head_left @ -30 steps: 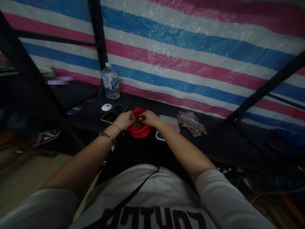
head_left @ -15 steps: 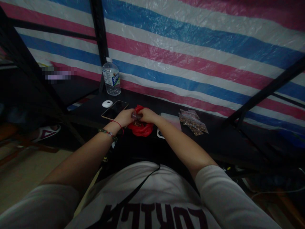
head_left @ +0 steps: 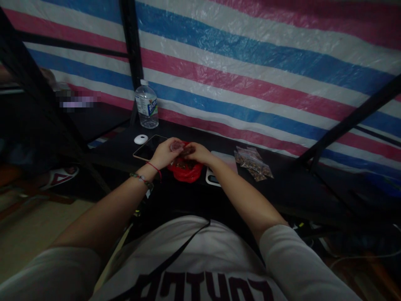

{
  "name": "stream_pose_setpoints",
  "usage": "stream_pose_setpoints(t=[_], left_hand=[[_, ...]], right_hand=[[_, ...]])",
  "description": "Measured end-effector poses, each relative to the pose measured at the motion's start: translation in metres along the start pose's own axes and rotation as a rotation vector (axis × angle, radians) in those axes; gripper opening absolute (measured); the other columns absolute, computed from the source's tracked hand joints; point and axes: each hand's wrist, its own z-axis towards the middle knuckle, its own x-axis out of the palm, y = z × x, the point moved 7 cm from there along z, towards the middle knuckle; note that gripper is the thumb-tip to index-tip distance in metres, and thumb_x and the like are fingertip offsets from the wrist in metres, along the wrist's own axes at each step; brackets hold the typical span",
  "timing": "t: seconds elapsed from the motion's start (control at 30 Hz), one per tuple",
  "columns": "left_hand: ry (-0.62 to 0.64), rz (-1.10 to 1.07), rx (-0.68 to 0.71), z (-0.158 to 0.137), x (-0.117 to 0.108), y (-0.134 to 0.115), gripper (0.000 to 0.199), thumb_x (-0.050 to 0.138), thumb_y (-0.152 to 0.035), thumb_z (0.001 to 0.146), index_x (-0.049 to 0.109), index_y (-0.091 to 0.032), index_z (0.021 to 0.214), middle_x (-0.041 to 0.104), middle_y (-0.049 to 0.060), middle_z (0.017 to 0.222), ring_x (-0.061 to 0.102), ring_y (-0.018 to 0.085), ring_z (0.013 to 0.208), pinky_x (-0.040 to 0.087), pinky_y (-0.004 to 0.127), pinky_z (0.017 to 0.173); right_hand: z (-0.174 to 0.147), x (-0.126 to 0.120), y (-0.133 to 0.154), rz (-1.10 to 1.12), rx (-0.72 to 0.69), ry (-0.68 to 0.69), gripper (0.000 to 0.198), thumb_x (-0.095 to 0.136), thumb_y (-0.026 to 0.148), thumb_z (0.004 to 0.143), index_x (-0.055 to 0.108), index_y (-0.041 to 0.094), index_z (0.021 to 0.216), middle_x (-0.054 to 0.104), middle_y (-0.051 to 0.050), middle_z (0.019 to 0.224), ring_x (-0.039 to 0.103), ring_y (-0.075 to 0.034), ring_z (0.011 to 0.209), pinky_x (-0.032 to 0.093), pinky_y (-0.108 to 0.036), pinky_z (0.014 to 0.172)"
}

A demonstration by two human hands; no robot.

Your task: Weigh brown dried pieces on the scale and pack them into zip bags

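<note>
A red plastic bag point(head_left: 187, 173) lies open on the black table, with small brown bits inside. Just above it, my left hand point(head_left: 164, 154) is closed on a small clear plastic bag point(head_left: 176, 146). My right hand point(head_left: 200, 153) is beside it over the red bag, fingers bent together around some small brown pieces point(head_left: 188, 150); their kind is too dim to make out. Partly under my right forearm is a white digital scale point(head_left: 213, 179). To its right lie several small clear bags filled with brown pieces point(head_left: 253, 161), piled over each other.
A phone point(head_left: 147, 149) lies by my left wrist, near a round white object point(head_left: 140, 139). Behind them stands a clear plastic bottle point(head_left: 147, 106). Black metal posts point(head_left: 131, 50) frame the table point(head_left: 288, 179), backed by a striped plastic sheet point(head_left: 250, 83). Another person's hand point(head_left: 46, 77) shows at far left.
My hands have drawn slightly apart above the red bag, and brown pieces now show at my right fingers. Another person's hand has come into view at the far left.
</note>
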Motion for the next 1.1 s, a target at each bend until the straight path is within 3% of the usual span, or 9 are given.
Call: stream_pose_setpoints(t=[0.13, 0.27, 0.57, 0.73, 0.9, 1.1], left_hand=[[-0.156, -0.227, -0.025, 0.002, -0.012, -0.002, 0.035, 0.064, -0.035, 0.074, 0.054, -0.017, 0.102, 0.068, 0.007, 0.096, 0.065, 0.019, 0.092, 0.05, 0.036, 0.088], [-0.245, -0.287, -0.054, 0.001, -0.019, -0.003, 0.04, 0.065, -0.036, 0.071, 0.05, -0.018, 0.103, 0.065, 0.004, 0.089, 0.065, 0.017, 0.086, 0.051, 0.033, 0.083], [-0.111, -0.089, -0.042, -0.007, -0.001, -0.01, 0.05, 0.068, -0.041, 0.069, 0.053, -0.017, 0.111, 0.065, 0.003, 0.087, 0.064, 0.018, 0.076, 0.052, 0.031, 0.072], [-0.044, 0.078, -0.067, -0.011, 0.006, -0.015, 0.04, 0.065, -0.038, 0.071, 0.058, -0.018, 0.105, 0.068, 0.005, 0.092, 0.065, 0.02, 0.083, 0.051, 0.032, 0.076], [0.066, 0.14, -0.075, -0.01, 0.016, -0.008, 0.038, 0.063, -0.038, 0.071, 0.059, -0.019, 0.104, 0.069, 0.006, 0.097, 0.066, 0.021, 0.087, 0.051, 0.033, 0.078], [0.062, 0.117, -0.047, -0.011, 0.019, -0.007, 0.034, 0.061, -0.037, 0.073, 0.06, -0.02, 0.102, 0.069, 0.006, 0.098, 0.066, 0.021, 0.089, 0.051, 0.033, 0.081]], right_hand=[[-0.015, -0.006, 0.01, 0.177, 0.026, -0.051, 0.038, 0.073, 0.014, 0.062, 0.057, 0.016, 0.097, 0.066, -0.002, 0.089, 0.064, -0.012, 0.079, 0.051, -0.028, 0.079], [-0.032, -0.017, 0.026, 0.167, -0.051, -0.088, 0.039, 0.074, 0.017, 0.061, 0.058, 0.015, 0.097, 0.066, -0.002, 0.092, 0.063, -0.013, 0.082, 0.05, -0.028, 0.081], [-0.06, -0.047, 0.02, -0.052, -0.076, -0.151, 0.041, 0.072, 0.018, 0.065, 0.06, 0.017, 0.104, 0.067, -0.003, 0.101, 0.064, -0.015, 0.088, 0.05, -0.03, 0.082], [-0.061, -0.043, 0.029, -0.242, -0.071, -0.161, 0.037, 0.072, 0.013, 0.065, 0.067, 0.017, 0.101, 0.069, -0.004, 0.1, 0.064, -0.016, 0.088, 0.049, -0.031, 0.085], [-0.056, -0.032, 0.025, -0.164, -0.067, -0.133, 0.04, 0.071, 0.011, 0.067, 0.067, 0.017, 0.106, 0.07, -0.006, 0.104, 0.066, -0.016, 0.09, 0.05, -0.031, 0.086], [-0.054, -0.035, 0.018, -0.182, -0.039, -0.177, 0.035, 0.07, 0.012, 0.069, 0.068, 0.017, 0.103, 0.071, -0.005, 0.101, 0.067, -0.017, 0.086, 0.052, -0.031, 0.083]])
